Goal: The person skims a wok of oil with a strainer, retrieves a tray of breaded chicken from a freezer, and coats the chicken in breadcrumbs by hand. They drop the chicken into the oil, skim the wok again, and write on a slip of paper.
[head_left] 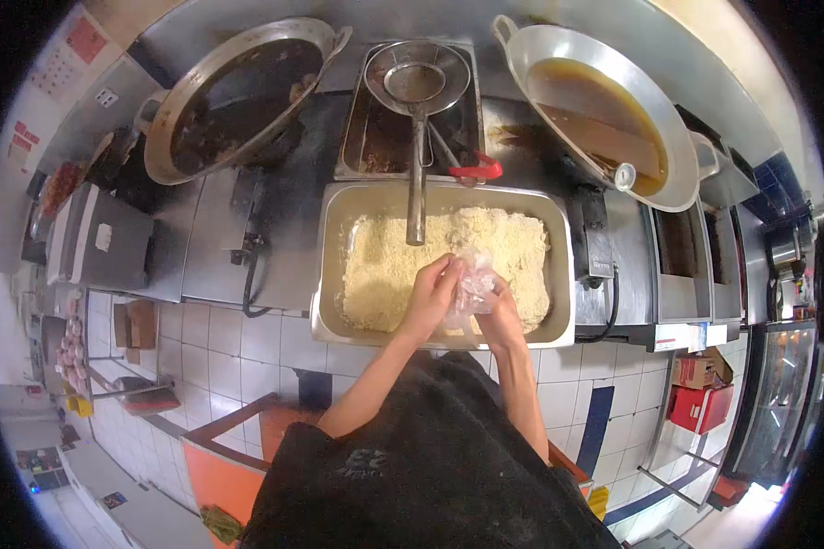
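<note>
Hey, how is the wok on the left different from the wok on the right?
The left wok holds near-black contents; the right wok holds amber-brown liquid. The right wok has a round dial at its near rim; the left wok shows none. Both are wide, metal and loop-handled.

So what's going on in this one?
A person's left hand and right hand hold a crumpled, clear plastic bag over a rectangular metal tray of pale yellow, crumbly powder. A round metal strainer lies beyond, its long handle jutting over the tray. Whether the bag contains anything is unclear.
</note>
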A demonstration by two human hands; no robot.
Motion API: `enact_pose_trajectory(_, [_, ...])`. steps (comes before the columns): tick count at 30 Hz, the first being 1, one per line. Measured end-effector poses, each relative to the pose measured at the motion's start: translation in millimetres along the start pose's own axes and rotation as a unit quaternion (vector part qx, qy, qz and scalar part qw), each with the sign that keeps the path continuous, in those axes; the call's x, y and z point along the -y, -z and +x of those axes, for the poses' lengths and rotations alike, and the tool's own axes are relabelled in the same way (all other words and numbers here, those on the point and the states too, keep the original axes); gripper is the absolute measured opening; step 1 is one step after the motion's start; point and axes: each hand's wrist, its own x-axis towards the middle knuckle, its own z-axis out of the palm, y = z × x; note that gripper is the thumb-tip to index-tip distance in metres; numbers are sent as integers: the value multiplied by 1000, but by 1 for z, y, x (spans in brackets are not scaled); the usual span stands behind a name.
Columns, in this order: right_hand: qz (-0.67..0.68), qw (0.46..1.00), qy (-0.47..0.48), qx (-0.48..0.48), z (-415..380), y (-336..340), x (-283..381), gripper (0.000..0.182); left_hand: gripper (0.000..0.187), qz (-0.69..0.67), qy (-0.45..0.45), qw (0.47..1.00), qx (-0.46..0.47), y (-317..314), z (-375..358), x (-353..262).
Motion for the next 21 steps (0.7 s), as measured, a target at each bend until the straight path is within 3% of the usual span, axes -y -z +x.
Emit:
enact_pose_trajectory(2, [19,999,26,-37,-2,-11,2,33,19,-36,4,999,-14,6,-3,-2])
enact_pose_trajectory(5, [106,992,20,-72,3,-14,0,31,16,-132,97,986,27,24,-11,-20])
enact_pose_trajectory(7, [123,989,24,-76,-2,-25,11,32,19,11,-8,995,100,37,-8,-15])
enact_pose_trajectory(8, [140,987,28,-72,-2,-30,15,32,19,12,-7,995,104,40,-7,-14])
enact_pose_trajectory(9, [111,993,37,-25,-1,-33,18,21,25,119,-36,991,59,43,-6,-12])
enact_pose_trajectory(10, [108,993,40,-24,0,-36,18,21,31,221,-66,973,11,45,-3,-9])
enact_pose_trajectory(11, [-39,998,45,10,-1,-36,16,12,31,218,-68,974,9,47,1,1])
enact_pose_trajectory(12, [-185,981,48,44,-1,-35,14,8,31,203,-97,971,-86,48,4,7])
enact_pose_trajectory(13, [-254,965,63,-12,3,-40,7,21,31,186,-123,958,-180,47,5,14])
enact_pose_trajectory(14, [-257,965,57,-10,7,-42,0,21,31,183,-119,958,-185,46,3,24])
enact_pose_trajectory(16, [-222,952,142,-158,20,-38,-14,22,28,48,-86,967,-234,29,-4,12])
enact_pose_trajectory(17, [-241,939,177,-170,30,-25,-21,25,23,82,-170,962,-196,20,-9,1])
enact_pose_trajectory(20, [-247,922,204,-219,38,-22,-16,27,19,169,-154,962,-151,4,-21,8])
enact_pose_trajectory(21, [-224,944,156,-184,32,-17,-12,24,18,263,-143,942,-155,8,-22,16])
